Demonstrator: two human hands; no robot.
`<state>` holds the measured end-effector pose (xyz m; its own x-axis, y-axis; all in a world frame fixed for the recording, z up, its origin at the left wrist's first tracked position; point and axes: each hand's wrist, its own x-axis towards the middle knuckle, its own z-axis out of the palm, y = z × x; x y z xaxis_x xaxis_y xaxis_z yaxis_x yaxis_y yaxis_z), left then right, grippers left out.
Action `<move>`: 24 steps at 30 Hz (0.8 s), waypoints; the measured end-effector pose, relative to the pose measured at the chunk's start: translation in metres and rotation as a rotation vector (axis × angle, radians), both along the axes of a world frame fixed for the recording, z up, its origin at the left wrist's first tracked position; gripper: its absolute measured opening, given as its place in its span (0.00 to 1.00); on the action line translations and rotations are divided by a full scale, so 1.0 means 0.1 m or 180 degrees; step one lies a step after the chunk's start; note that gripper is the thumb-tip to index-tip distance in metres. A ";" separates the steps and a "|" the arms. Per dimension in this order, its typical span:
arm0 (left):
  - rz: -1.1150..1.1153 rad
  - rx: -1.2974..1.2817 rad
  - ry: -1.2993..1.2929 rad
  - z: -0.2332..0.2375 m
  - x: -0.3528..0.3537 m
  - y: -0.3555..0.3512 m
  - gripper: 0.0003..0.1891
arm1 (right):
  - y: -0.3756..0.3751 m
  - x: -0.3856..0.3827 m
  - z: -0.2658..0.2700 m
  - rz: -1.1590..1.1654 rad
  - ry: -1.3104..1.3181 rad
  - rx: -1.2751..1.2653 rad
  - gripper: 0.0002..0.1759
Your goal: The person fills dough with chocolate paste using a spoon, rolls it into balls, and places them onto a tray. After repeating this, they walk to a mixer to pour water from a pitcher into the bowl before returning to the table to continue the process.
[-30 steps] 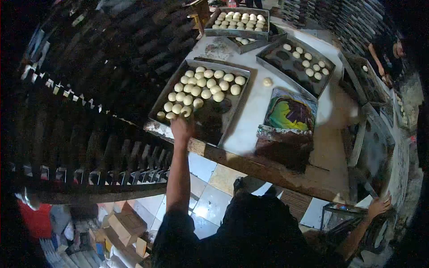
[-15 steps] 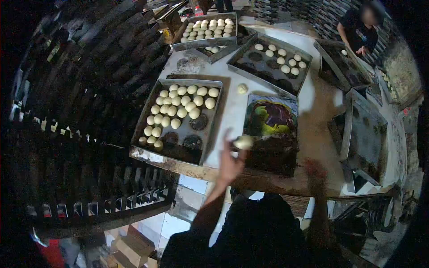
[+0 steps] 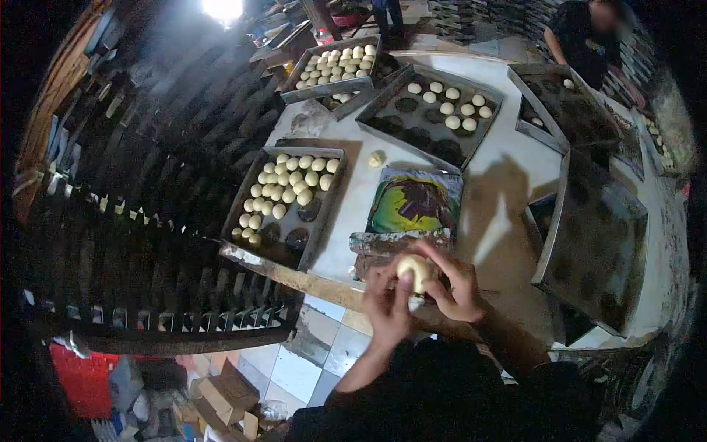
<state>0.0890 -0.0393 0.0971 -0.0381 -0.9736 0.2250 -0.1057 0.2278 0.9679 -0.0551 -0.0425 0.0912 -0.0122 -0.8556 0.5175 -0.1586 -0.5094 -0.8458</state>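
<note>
Both my hands are raised together at the table's front edge, around a pale dough ball. My left hand grips it from the left with the thumb pressed on its front. From the right, my right hand curls its fingers round the same ball. Just beyond the hands lies a printed plastic packet, green, yellow and dark purple, with a crumpled near edge partly hidden by my fingers. A single lump of dough rests on the table behind the packet's left corner.
To the left, a metal tray holds many dough balls. Another full tray stands far left, and a partly filled tray behind the packet. More trays overlap on the right. A person stands at the far right.
My left hand, holding the dough ball, has moved right and down to meet my right hand, which has come in from the right and closed on the ball. The view has shifted slightly.
</note>
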 end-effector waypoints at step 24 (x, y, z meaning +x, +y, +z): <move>-0.0976 0.2888 0.2891 -1.07 1.73 1.73 0.24 | 0.87 0.49 -1.33 -0.0864 0.1611 0.1480 0.24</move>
<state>0.2622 0.1334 -0.0097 -0.4654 -0.7702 -0.4362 0.5976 -0.6369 0.4870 -0.0063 0.0441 -0.0415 -0.1106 -0.9887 0.1007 -0.6561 -0.0035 -0.7546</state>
